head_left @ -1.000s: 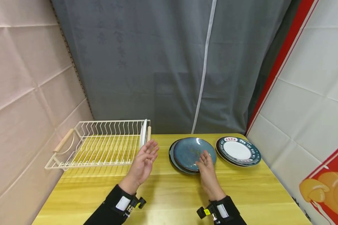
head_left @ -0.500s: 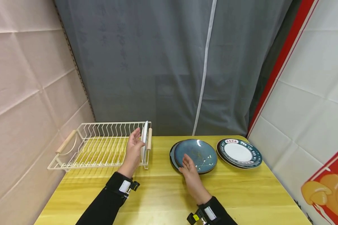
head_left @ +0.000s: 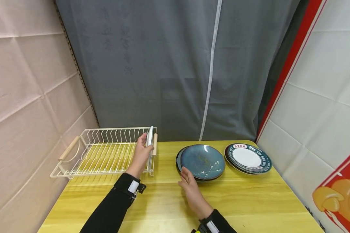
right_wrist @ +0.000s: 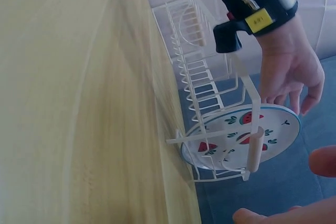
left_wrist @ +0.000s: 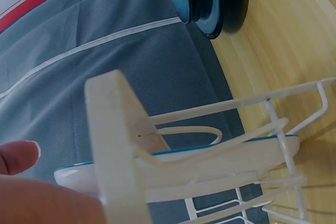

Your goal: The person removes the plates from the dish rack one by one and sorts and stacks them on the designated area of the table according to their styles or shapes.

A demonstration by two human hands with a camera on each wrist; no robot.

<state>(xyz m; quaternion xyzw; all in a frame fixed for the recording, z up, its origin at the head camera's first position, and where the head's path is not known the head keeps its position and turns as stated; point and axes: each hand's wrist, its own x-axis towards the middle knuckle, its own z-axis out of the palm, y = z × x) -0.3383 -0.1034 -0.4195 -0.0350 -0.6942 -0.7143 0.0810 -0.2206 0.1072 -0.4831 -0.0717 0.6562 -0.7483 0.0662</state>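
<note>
A white plate (head_left: 150, 137) with a blue rim and strawberry pattern (right_wrist: 245, 136) stands on edge in the right end of the white wire dish rack (head_left: 88, 173). My left hand (head_left: 139, 157) is at the plate's near edge, its fingers along the plate's left side and its thumb apart from the plate. Whether the fingertips touch the plate is hidden. My right hand (head_left: 193, 194) hovers, fingers relaxed and holding nothing, just in front of a stack topped by a blue plate (head_left: 202, 160) with a white blossom branch.
Another stack, topped by a white plate with a dark green lettered rim (head_left: 248, 158), lies on the right of the wooden table (head_left: 163, 207). Wooden handles (head_left: 155, 144) mark both rack ends. A grey curtain (head_left: 134, 81) hangs behind; sheeted walls stand at both sides.
My left hand has moved left from the rack's right end to the plate's left side. My right hand has drawn back left and toward me, away from over the blue plate.
</note>
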